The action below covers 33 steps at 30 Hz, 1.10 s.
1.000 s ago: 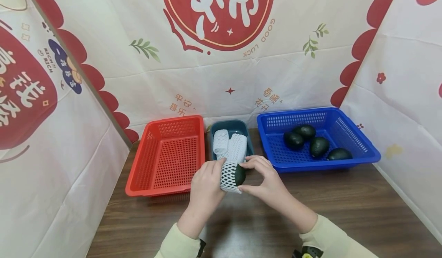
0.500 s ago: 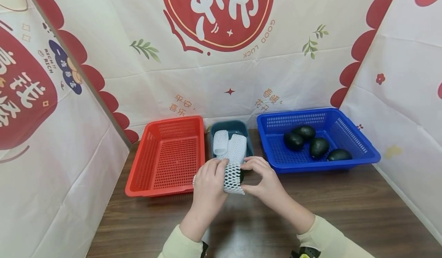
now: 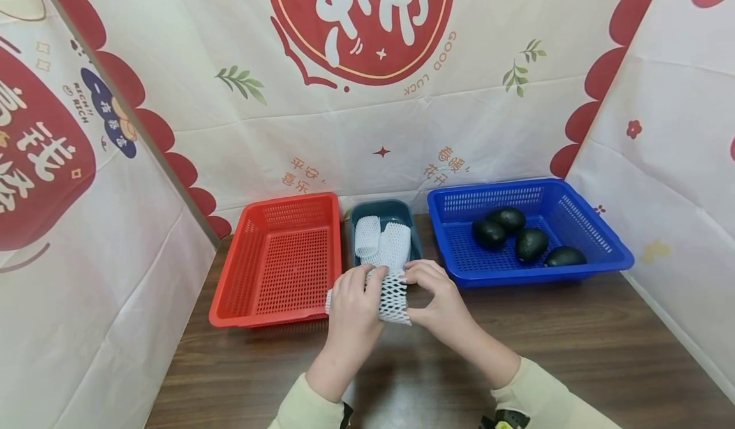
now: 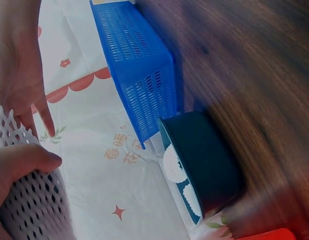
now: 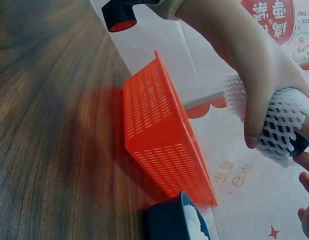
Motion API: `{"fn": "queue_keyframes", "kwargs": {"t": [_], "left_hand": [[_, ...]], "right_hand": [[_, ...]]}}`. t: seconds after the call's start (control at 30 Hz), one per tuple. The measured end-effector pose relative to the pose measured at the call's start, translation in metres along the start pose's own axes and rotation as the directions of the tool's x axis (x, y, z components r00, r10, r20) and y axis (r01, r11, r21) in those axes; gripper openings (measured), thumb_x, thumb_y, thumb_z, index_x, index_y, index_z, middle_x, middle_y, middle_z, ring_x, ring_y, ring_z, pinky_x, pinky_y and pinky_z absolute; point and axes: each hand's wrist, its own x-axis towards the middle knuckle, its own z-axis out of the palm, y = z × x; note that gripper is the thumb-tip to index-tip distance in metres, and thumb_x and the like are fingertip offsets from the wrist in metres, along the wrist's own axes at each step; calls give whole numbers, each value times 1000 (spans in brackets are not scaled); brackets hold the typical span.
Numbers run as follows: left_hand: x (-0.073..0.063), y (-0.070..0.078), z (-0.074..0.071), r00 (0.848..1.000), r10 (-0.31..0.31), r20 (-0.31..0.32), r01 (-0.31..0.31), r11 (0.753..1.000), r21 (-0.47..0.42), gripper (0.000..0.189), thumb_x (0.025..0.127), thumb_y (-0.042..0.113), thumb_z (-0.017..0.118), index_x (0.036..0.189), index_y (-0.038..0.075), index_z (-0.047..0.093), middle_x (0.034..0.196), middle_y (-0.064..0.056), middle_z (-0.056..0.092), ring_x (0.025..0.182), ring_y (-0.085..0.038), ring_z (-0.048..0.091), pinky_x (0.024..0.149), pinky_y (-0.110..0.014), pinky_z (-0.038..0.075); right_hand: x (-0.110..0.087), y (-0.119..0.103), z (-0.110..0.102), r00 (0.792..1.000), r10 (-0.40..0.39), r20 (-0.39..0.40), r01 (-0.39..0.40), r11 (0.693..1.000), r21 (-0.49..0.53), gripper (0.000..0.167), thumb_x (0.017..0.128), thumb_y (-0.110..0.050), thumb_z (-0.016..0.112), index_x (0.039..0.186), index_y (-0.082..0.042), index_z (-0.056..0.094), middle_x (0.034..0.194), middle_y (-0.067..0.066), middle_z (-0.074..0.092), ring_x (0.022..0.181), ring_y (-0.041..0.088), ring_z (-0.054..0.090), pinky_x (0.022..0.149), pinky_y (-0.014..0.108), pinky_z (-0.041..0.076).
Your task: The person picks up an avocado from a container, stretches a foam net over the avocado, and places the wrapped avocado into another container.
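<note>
In the head view my left hand (image 3: 354, 304) grips a white foam net sleeve (image 3: 393, 298) from the left, its thumb lying along the mesh. My right hand (image 3: 439, 295) curves around the sleeve's right end, thumb and index finger on its open edge. An avocado (image 5: 298, 145) sits inside the sleeve; its dark end shows at the opening in the right wrist view. From the left wrist, the sleeve (image 4: 37, 205) lies under my left thumb, while the right hand (image 4: 19, 80) is beyond it with fingers extended past the rim.
A red basket (image 3: 244, 320) stands at the left. Behind the hands, a dark green bin (image 3: 381, 207) holds more white foam sleeves (image 3: 395, 245). The blue basket (image 3: 534, 276) at the right contains several avocados (image 3: 531, 244). Printed cloth walls (image 3: 379, 122) enclose the wooden table (image 3: 545, 352).
The sleeve's right edge has moved right over the avocado, whose bare dark end no longer shows in the head view. My left hand has shifted slightly right.
</note>
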Motion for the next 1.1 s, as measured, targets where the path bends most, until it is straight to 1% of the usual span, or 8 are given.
{"fn": "queue_keyframes", "kwargs": {"t": [0.2, 0.37, 0.47, 0.63, 0.73, 0.87, 0.97, 1.1], "left_hand": [[1, 2, 3, 999, 15, -30, -15, 1000, 2, 36, 78, 15, 78, 110, 8, 65, 104, -13, 62, 95, -27, 58, 82, -43, 49], [-3, 0, 2, 1000, 7, 17, -6, 999, -36, 43, 74, 20, 82, 111, 8, 63, 106, -10, 62, 96, -26, 59, 84, -42, 50], [-6, -5, 0, 999, 14, 30, -13, 999, -33, 46, 73, 23, 84, 112, 9, 63, 107, -8, 63, 99, -25, 60, 86, -42, 50], [-9, -15, -3, 999, 23, 35, -24, 1000, 9, 56, 69, 33, 85, 113, 9, 60, 108, -6, 66, 105, -26, 59, 85, -44, 48], [-12, -20, -7, 999, 15, 50, -16, 999, 32, 65, 66, 41, 88, 115, 10, 58, 110, -5, 67, 104, -26, 57, 81, -44, 45], [-15, -24, -13, 996, 0, 87, -4, 999, 44, 70, 64, 44, 89, 119, 12, 58, 122, -5, 61, 103, -28, 50, 78, -44, 41], [-16, -26, -16, 996, -18, 92, 16, 999, 30, 66, 65, 40, 89, 120, 16, 60, 125, -12, 53, 104, -30, 47, 80, -44, 40], [-18, -28, -18, 997, -45, 69, 46, 999, -6, 59, 68, 32, 89, 121, 23, 63, 119, -15, 46, 102, -31, 44, 81, -43, 39]], "right_hand": [[0, -2, 3, 1000, 8, -10, -8, 999, -31, 41, 55, 4, 88, 85, -10, 65, 101, 1, 66, 106, 25, 55, 93, 26, 39], [-4, -3, 4, 1000, 1, 17, 0, 996, -90, 42, 54, 0, 89, 87, -10, 65, 101, -1, 65, 108, 25, 54, 95, 36, 36], [-7, -3, 4, 999, 2, 45, 3, 994, -111, 42, 55, -1, 88, 90, -10, 66, 104, 0, 65, 110, 25, 53, 96, 39, 34], [-8, -6, 5, 997, 27, 69, -19, 994, -109, 43, 60, 1, 85, 98, -9, 69, 111, 1, 63, 111, 24, 52, 96, 38, 37], [-8, -7, 6, 997, 13, 82, -4, 994, -112, 41, 65, -1, 86, 102, -8, 70, 112, 2, 62, 110, 23, 52, 94, 35, 41], [-6, -8, 7, 997, -8, 78, 14, 997, -78, 39, 70, -4, 86, 106, -9, 70, 112, 1, 62, 107, 21, 53, 93, 29, 43], [-5, -9, 6, 998, 27, 52, -26, 999, -22, 35, 76, -3, 82, 108, -11, 70, 113, -1, 63, 108, 19, 54, 93, 26, 42], [-5, -12, 5, 987, 158, 17, -159, 984, 85, 26, 89, -2, 69, 113, -11, 67, 113, 0, 62, 110, 17, 54, 94, 25, 42]]}}
